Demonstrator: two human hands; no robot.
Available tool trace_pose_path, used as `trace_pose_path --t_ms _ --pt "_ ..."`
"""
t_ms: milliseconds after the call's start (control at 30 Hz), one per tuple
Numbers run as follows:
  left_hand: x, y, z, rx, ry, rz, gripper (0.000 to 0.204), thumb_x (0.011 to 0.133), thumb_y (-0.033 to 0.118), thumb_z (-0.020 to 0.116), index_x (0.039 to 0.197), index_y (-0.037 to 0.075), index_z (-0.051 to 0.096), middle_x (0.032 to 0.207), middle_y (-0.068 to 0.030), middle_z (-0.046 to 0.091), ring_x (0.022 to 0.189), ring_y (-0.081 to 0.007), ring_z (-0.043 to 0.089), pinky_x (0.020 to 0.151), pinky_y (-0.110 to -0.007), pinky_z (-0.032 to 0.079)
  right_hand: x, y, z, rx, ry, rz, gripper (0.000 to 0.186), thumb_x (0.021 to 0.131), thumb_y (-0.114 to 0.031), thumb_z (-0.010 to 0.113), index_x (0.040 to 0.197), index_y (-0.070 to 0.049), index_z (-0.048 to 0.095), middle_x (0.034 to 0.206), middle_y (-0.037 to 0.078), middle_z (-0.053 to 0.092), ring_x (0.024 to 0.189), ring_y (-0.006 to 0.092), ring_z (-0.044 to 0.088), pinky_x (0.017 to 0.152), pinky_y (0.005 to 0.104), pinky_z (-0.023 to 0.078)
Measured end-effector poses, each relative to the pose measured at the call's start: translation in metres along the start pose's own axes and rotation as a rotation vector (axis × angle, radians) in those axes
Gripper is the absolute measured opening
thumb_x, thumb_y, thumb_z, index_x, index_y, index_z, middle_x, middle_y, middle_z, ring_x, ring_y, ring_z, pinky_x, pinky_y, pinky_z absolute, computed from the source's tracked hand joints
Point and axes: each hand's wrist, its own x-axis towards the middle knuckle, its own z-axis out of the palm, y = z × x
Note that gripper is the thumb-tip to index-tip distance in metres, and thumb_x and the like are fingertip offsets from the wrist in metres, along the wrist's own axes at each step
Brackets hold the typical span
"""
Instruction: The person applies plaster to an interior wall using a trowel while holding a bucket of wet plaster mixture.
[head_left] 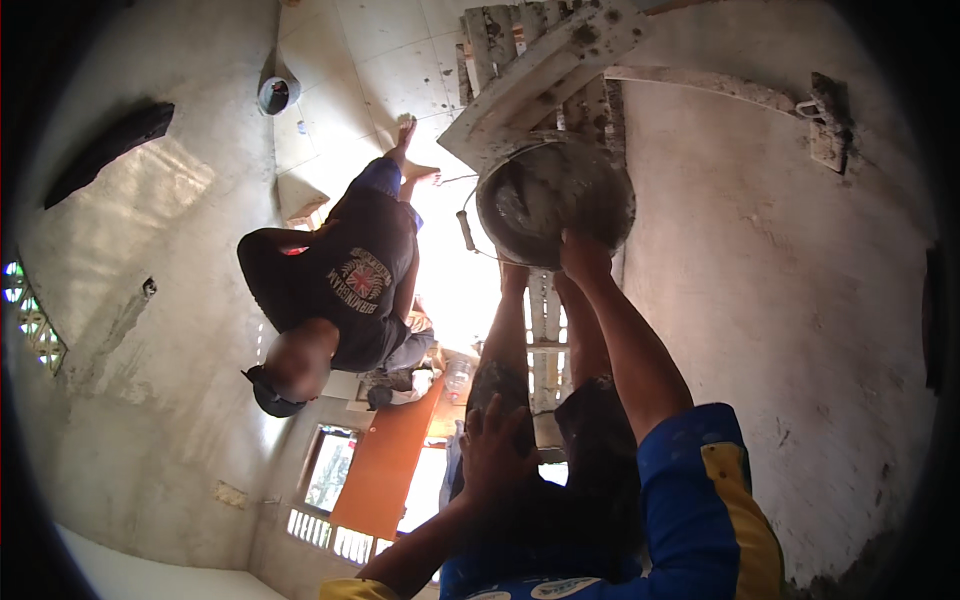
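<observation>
A dark, grey-smeared bucket is in front of me at the upper middle, tilted with its mouth toward the left. Grey wet material coats its inside, and its wire handle with a grip hangs out at the left. My right hand is closed on the near rim of the bucket. Lower down, my left hand lies on my left thigh with its fingers spread, holding nothing. My bare lower legs reach up to just below the bucket.
Stained wooden boards lie beyond the bucket, above slats. Another person in a dark shirt and cap is at the left. An orange panel and a clear plastic jug are beyond. A plastered wall stands at the right.
</observation>
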Motion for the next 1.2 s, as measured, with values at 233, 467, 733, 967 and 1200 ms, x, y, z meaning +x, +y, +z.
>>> trace_pose_path --t_ms 233,467,733,967,1200 --pt "-0.007 -0.017 0.022 0.014 -0.017 -0.004 0.068 0.065 0.034 0.074 0.128 0.022 0.051 0.144 -0.0135 0.029 0.128 -0.0481 0.027 0.091 -0.068 0.037 -0.038 0.007 -0.006 0.252 -0.048 -0.021 0.046 0.085 -0.034 0.054 0.126 -0.014 0.05 0.113 0.019 0.062 0.104 0.0374 0.059 0.087 0.0467 0.048" --pt "-0.01 -0.001 0.02 0.115 0.037 0.069 0.065 0.065 0.033 0.076 0.125 0.019 0.053 0.142 -0.0161 0.033 0.126 -0.0444 0.031 0.093 -0.061 0.039 -0.064 0.046 -0.022 0.402 -0.063 -0.195 0.041 0.086 -0.039 0.059 0.118 -0.012 0.055 0.1 0.016 0.066 0.094 0.0351 0.063 0.081 0.044 0.05" --pt "-0.02 0.036 0.019 0.125 0.243 0.232 0.045 0.076 0.03 0.065 0.116 0.014 0.054 0.137 -0.0184 0.04 0.122 -0.0428 0.041 0.095 -0.058 0.039 -0.183 0.107 -0.092 0.235 0.172 -0.182 0.021 0.088 -0.026 0.046 0.09 -0.01 0.06 0.083 0.011 0.065 0.075 0.0318 0.064 0.065 0.0471 0.049" --pt "-0.005 0.059 -0.031 0.077 0.31 0.424 0.036 0.075 0.027 0.066 0.104 0.006 0.061 0.12 -0.0195 0.055 0.111 -0.0381 0.053 0.095 -0.048 0.042 -0.343 0.087 -0.263 0.149 0.121 -0.228 0.027 0.089 -0.031 0.047 0.101 -0.011 0.06 0.093 0.014 0.065 0.088 0.0322 0.064 0.075 0.0467 0.051" --pt "-0.003 0.09 -0.125 0.006 0.357 0.579 0.041 0.074 0.032 0.066 0.105 0.005 0.063 0.111 -0.0184 0.061 0.105 -0.035 0.057 0.095 -0.043 0.042 -0.567 0.01 -0.554 -0.056 0.208 -0.579 0.034 0.091 -0.04 0.054 0.104 -0.009 0.06 0.093 0.016 0.065 0.092 0.0261 0.063 0.081 0.0421 0.048"
